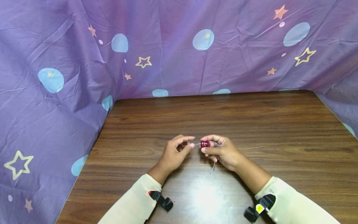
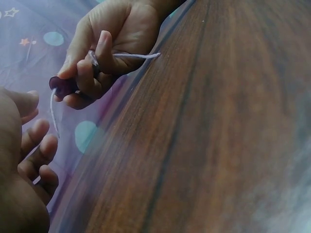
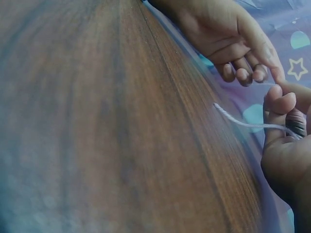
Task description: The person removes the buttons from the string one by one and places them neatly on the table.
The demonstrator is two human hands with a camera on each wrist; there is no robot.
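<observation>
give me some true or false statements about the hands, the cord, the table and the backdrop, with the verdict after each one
1. The right hand holds a small dark red piece. True.
2. The left hand is wrapped around the red piece. False: a gap separates them, and its thumb and index finger are spread.
3. A pale cord comes out of the red piece on the side facing the left hand. True.
4. The table is plain white. False: it is brown with a wood grain.
5. The backdrop is purple with stars on it. True.
</observation>
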